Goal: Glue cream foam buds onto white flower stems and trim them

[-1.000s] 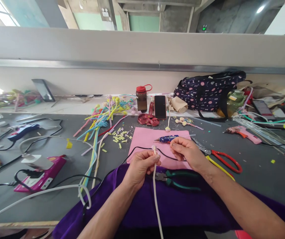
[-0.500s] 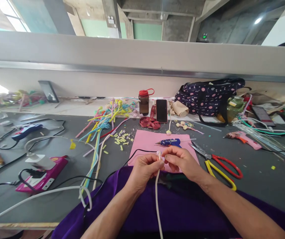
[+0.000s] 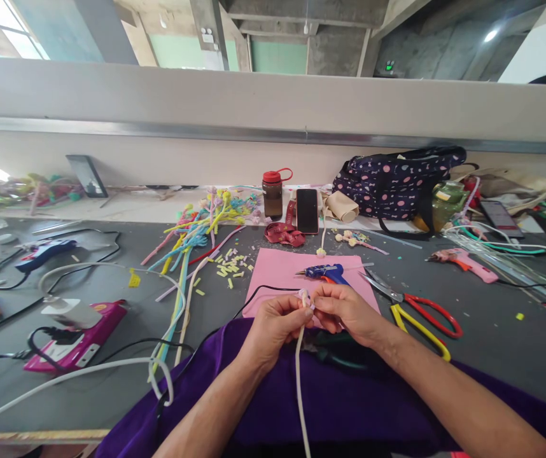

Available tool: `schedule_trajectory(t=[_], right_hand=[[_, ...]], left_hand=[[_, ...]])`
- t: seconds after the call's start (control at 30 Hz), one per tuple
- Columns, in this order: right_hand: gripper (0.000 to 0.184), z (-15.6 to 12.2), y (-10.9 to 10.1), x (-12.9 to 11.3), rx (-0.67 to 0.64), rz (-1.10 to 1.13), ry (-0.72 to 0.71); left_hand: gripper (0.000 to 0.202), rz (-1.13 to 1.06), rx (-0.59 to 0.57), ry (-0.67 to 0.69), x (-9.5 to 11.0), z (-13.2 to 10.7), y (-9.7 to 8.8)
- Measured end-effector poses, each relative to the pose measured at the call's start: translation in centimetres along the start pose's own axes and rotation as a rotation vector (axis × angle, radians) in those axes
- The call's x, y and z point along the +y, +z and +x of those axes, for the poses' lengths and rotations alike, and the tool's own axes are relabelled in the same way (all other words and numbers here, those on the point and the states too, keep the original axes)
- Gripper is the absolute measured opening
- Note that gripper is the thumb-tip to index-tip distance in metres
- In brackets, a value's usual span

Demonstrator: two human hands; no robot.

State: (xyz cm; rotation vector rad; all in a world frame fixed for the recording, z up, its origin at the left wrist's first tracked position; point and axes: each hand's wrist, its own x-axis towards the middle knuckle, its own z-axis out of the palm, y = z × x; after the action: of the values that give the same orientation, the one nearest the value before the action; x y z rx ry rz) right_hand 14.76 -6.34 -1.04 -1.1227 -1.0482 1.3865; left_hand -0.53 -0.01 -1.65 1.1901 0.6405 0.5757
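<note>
My left hand (image 3: 275,324) pinches the top of a white fuzzy stem (image 3: 298,375) that hangs down over the purple cloth (image 3: 301,407) on my lap. My right hand (image 3: 347,312) meets it from the right, fingertips pinched on the small curled pale tip (image 3: 304,297) of the stem. Both hands hover over the near edge of a pink sheet (image 3: 282,270). A blue glue gun (image 3: 323,272) lies on that sheet just beyond my fingers. Green-handled pliers (image 3: 344,356) lie partly hidden under my right wrist.
Red-and-yellow scissors (image 3: 420,315) lie right of the pink sheet, a pink glue gun (image 3: 464,262) farther right. Coloured stems (image 3: 196,235) and cut bits spread to the left. A bottle (image 3: 272,193), phone (image 3: 307,210) and dotted bag (image 3: 397,181) stand behind. Cables and a pink power strip (image 3: 79,334) lie left.
My right hand has come in from the right and closed on the stem's tip beside my left hand. The pliers, plainly seen before, are now mostly covered.
</note>
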Motion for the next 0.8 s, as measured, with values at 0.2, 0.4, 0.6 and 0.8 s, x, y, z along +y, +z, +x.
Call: schedule_trajectory(t=[0.2,0.4,0.6,0.8], right_hand=[[0.023,0.1,0.2,-0.5,0.064,-0.038,-0.06],[0.022,-4.3,-4.4,-2.3,0.402,-0.379,-0.212],[0.027,-11.1,-11.9,1.2,0.76,-1.331,0.001],[0.05,-12.2,-13.5,3.5,0.649,-1.679,0.046]], left_hand=[[0.022,-0.037,0.028,-0.011,0.2,-0.1,0.1],[0.021,-0.073,0.159,0.039,0.6,0.0,-0.3],[0.02,-0.108,0.151,0.043,0.9,-0.2,-0.3],[0.019,-0.12,0.173,0.067,0.9,-0.1,-0.3]])
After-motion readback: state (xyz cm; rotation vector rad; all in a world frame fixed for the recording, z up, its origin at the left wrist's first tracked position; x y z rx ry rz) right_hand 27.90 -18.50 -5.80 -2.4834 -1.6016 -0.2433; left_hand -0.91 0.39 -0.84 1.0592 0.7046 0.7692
